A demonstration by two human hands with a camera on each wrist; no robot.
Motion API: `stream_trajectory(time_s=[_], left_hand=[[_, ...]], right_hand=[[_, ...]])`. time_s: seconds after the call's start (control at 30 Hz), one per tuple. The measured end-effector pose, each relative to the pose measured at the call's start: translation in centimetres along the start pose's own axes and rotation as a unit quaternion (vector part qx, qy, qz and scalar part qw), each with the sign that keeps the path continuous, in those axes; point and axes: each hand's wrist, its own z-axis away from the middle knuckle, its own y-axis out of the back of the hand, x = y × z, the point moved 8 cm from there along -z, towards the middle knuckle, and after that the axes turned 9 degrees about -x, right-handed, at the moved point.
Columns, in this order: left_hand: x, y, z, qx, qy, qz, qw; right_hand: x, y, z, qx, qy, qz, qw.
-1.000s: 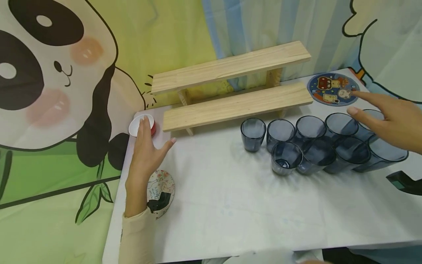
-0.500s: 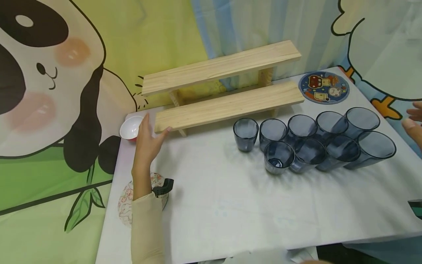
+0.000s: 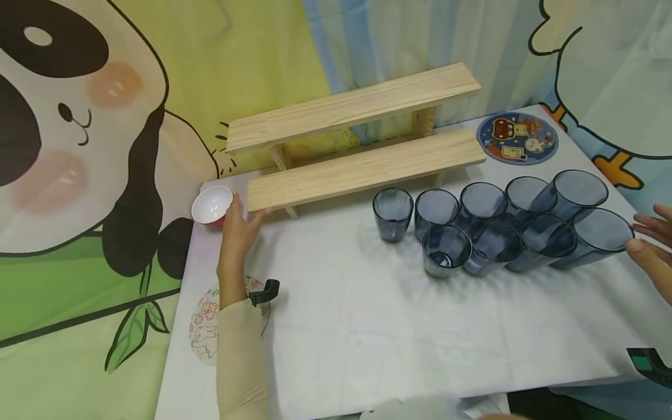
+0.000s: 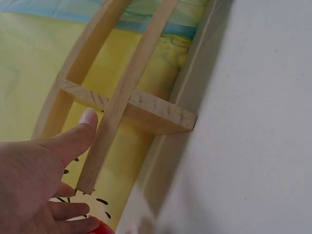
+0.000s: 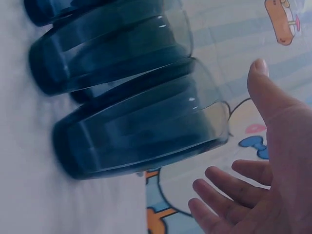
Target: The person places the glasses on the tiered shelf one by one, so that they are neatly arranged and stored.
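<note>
A two-tier wooden shelf [image 3: 362,169] stands at the back of the white table. At the lower board's left end is my left hand [image 3: 238,233]; its thumb lies by the board's front edge, its relaxed fingers around the end. The left wrist view shows the thumb [image 4: 80,136] beside the lower board [image 4: 114,117]. Several blue-grey glasses [image 3: 443,254] stand upright in two rows before the shelf's right part. My right hand [image 3: 656,248] is beside the front row's rightmost glass [image 3: 601,233], thumb and fingers spread, holding nothing. That glass [image 5: 146,126] fills the right wrist view's middle.
A red bowl with a white inside [image 3: 212,204] sits left of the shelf, close to my left fingers. A round patterned mat [image 3: 205,329] lies partly under my left forearm. A dark blue round mat [image 3: 517,138] is at the back right. Printed curtains [image 3: 262,52] hang behind.
My left hand has come from over the bowl to the lower board's end. The right hand has swung from above the glasses to their right side. The view has shifted slightly.
</note>
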Motion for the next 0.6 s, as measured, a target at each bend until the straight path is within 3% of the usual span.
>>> stream_trajectory(time_s=[0.07, 0.13, 0.4, 0.6], left_hand=[[-0.3, -0.2, -0.1, -0.006, 0.004, 0.006, 1.0000], [-0.4, -0.5, -0.1, -0.012, 0.007, 0.013, 0.9998], [-0.6, -1.1, -0.8, -0.017, -0.013, 0.022, 0.9995], [-0.6, -0.8, -0.8, 0.011, -0.024, 0.021, 0.9995]], right_hand=[[-3.6, -0.4, 1.3, -0.016, -0.008, -0.021, 0.9996], [-4.6, -1.1, 1.8, -0.028, -0.029, -0.028, 0.9988], [-3.5, -3.4, 2.9, -0.032, -0.015, -0.068, 0.9971], [-2.9, -5.1, 2.7, -0.045, -0.043, -0.055, 0.9965]])
